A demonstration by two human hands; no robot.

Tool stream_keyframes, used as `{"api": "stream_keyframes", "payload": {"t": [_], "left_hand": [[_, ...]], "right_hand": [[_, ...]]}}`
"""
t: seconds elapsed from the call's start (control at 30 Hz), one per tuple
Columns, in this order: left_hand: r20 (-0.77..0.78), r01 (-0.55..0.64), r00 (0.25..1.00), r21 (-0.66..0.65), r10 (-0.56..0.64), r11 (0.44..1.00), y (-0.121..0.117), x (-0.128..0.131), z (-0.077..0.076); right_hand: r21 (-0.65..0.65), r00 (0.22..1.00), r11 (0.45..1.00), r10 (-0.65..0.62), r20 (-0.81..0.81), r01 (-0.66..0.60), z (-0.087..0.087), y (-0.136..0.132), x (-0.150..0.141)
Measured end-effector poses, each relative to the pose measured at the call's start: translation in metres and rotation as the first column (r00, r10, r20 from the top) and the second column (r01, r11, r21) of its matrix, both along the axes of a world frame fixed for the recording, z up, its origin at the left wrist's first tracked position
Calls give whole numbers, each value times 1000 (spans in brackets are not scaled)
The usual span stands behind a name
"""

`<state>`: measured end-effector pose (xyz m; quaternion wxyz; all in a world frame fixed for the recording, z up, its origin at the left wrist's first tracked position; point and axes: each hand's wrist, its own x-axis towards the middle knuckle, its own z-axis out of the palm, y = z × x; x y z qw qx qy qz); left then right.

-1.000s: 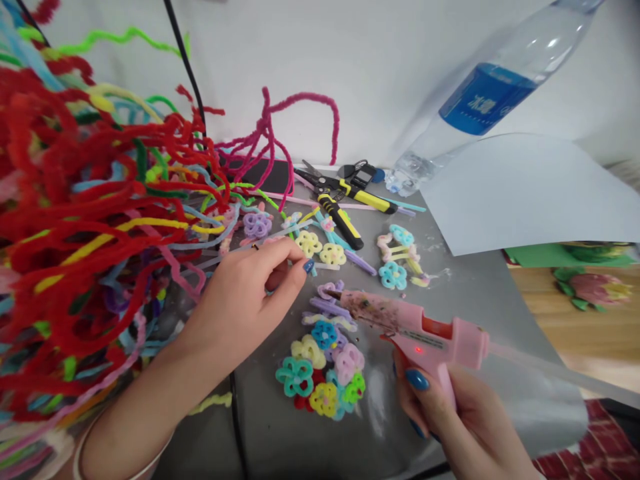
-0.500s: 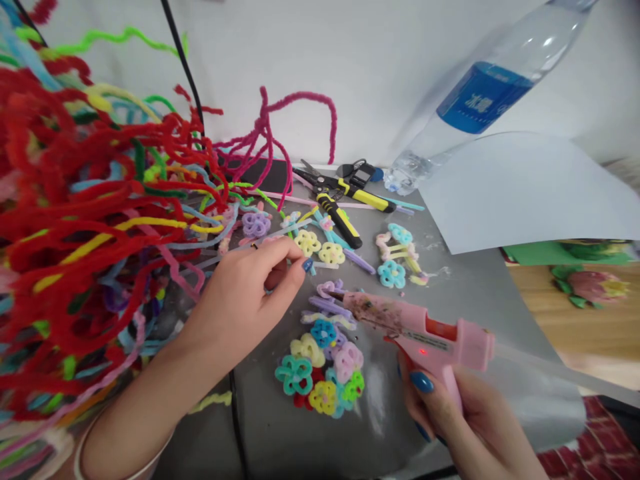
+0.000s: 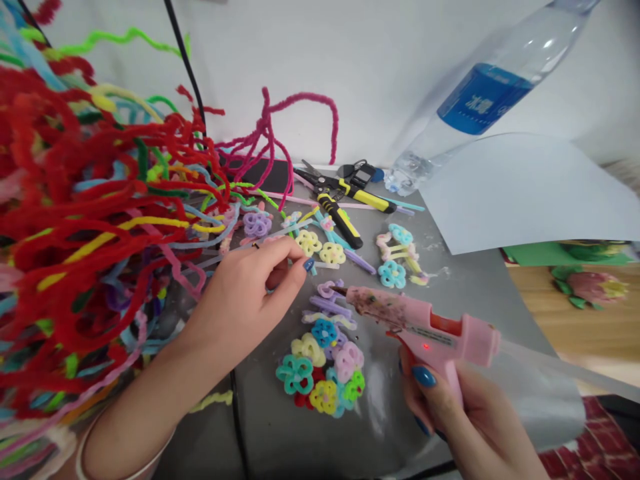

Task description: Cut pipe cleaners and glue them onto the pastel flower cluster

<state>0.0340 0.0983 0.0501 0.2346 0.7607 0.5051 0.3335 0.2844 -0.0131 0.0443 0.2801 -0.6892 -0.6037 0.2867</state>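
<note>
My right hand point(image 3: 450, 400) is wrapped round the handle of a pink hot glue gun point(image 3: 425, 327) with a small red light lit and a clear glue stick out of its back. The dark nozzle points left, by a lilac loop point(image 3: 327, 289) of pipe cleaner. Below it lies a bunch of pipe-cleaner flowers point(image 3: 325, 397) in teal, yellow, pink, blue and green, with lilac stems above. My left hand point(image 3: 250, 280) is closed in a pinch beside two pale yellow flowers point(image 3: 320, 248); what it holds, if anything, is hidden.
A large tangle of pipe cleaners point(image 3: 100, 200) fills the left. Behind are yellow-black pliers point(image 3: 340, 217), a phone point(image 3: 273, 175) and a black gadget point(image 3: 363, 175). Blue flowers point(image 3: 392, 273), white paper point(image 3: 525, 193) and a water bottle point(image 3: 485, 97) lie right. A black cable point(image 3: 237, 427) crosses the front.
The glue gun in my right hand has shifted slightly right and up, its nozzle drawing back a little from the lilac loop. My left hand stays almost where it was.
</note>
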Motion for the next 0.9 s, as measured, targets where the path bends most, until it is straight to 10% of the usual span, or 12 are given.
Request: {"api": "stream_keyframes", "payload": {"t": [0.9], "left_hand": [[0,-49,999,-57,49,997,1,1,3]], "right_hand": [[27,991,997,77,-105,-74,3,1,0]]}}
